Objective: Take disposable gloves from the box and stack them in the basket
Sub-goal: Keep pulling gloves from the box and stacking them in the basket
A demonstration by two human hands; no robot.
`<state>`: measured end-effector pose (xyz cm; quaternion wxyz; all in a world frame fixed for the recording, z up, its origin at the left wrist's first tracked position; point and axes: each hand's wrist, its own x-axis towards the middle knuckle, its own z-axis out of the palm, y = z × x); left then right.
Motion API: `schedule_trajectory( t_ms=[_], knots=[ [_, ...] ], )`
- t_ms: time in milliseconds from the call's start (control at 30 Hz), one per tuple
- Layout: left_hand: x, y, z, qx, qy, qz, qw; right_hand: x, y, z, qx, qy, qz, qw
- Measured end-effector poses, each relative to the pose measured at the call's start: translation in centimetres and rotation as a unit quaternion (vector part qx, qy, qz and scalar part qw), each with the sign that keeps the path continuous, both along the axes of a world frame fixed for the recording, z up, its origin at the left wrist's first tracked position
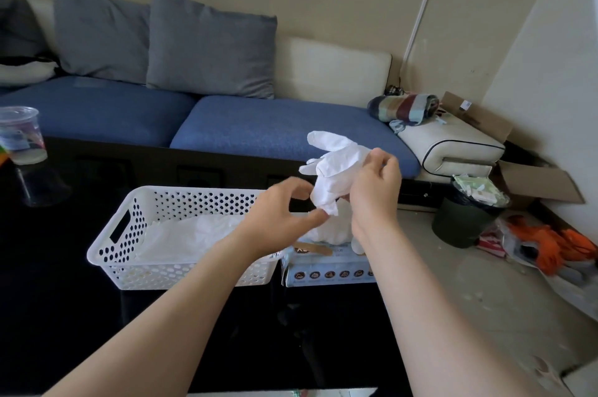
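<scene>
Your right hand (372,189) pinches a crumpled glove (336,170) above the box (330,270); your left hand (278,218) nips its lower edge. Next, flatten it into the basket (129,254) at left.

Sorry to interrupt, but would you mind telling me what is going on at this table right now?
A person is moving disposable gloves from a box into a basket. The right hand holds a crumpled white glove up in the air, while the left hand pinches its lower end. The glove box sits on the dark table, with more gloves bulging from its top. Just to its left, the white perforated basket already holds some white gloves.
</scene>
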<state>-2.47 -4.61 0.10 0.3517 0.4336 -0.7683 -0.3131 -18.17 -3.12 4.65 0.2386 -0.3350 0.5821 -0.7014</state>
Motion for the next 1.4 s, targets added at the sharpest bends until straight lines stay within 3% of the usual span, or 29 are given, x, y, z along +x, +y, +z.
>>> schedule_trajectory(
  t_ms=[67, 167, 300, 500, 600, 733, 800, 900, 1000, 1200, 1333, 1400],
  knots=[
    [0.5, 0.6, 0.9, 0.016, 0.093, 0.005, 0.996, 0.7, -0.1, 0.0, 0.026, -0.052, 0.032, 0.998],
    [1.2, 1.0, 1.5, -0.005, 0.164, 0.03, 0.986, 2.0, -0.3, 0.0, 0.037, -0.116, 0.059, 0.991],
    [2.5, 0.7, 2.0, -0.065, 0.162, 0.088, 0.981, 3.3, 0.2, 0.6, 0.042, -0.188, 0.116, 0.974],
    [4.6, -0.3, 1.9, -0.121, 0.14, 0.185, 0.965, 5.4, 1.4, 1.7, 0.227, -0.066, 0.227, 0.945],
    [5.6, -0.3, 1.9, -0.111, 0.153, 0.198, 0.962, 5.9, 1.9, 1.9, 0.271, 0.044, 0.247, 0.929],
    [6.4, -0.2, 2.1, -0.083, 0.147, 0.18, 0.969, 6.2, 1.5, 0.8, 0.196, 0.306, 0.13, 0.923],
    [6.9, -0.2, 2.1, -0.068, 0.149, 0.154, 0.974, 6.7, 1.3, 0.3, 0.123, 0.374, 0.154, 0.906],
    [7.3, -0.1, 2.3, -0.031, 0.166, 0.118, 0.979, 7.0, 0.4, -0.6, 0.036, 0.388, 0.256, 0.885],
    [7.5, -0.1, 2.6, -0.025, 0.174, 0.124, 0.977, 7.0, -0.1, -1.0, 0.009, 0.402, 0.236, 0.885],
    [8.1, -0.5, 2.6, 0.035, 0.226, 0.198, 0.953, 6.7, -0.1, -0.3, 0.018, 0.375, 0.143, 0.916],
    [8.2, -0.6, 2.8, 0.085, 0.263, 0.223, 0.935, 6.3, 0.5, 0.2, 0.104, 0.399, 0.204, 0.888],
    [8.2, -0.7, 2.8, 0.095, 0.27, 0.232, 0.93, 6.1, 0.7, 0.2, 0.13, 0.352, 0.274, 0.885]
  ],
)
